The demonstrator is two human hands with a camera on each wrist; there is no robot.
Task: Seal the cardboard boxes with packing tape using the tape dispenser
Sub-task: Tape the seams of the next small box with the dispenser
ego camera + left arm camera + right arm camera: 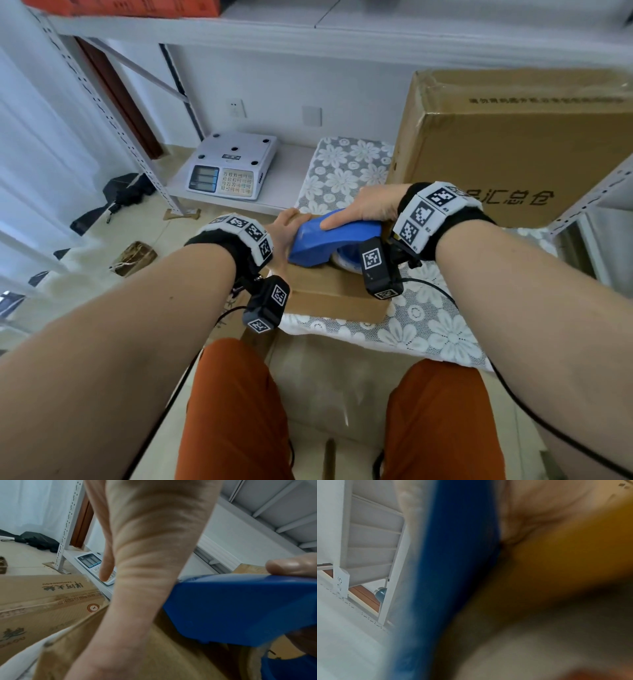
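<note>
- fingers of the right hand [368, 205] grip the blue tape dispenser [329, 241] on the small box [329, 294].
- left hand [286, 233] lies flat, fingers straight, just ahead of its nose along the box's length.

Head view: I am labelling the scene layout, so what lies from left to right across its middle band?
Black bag on the floor → white weighing scale → left hand → blue tape dispenser → right hand → large cardboard box.
</note>
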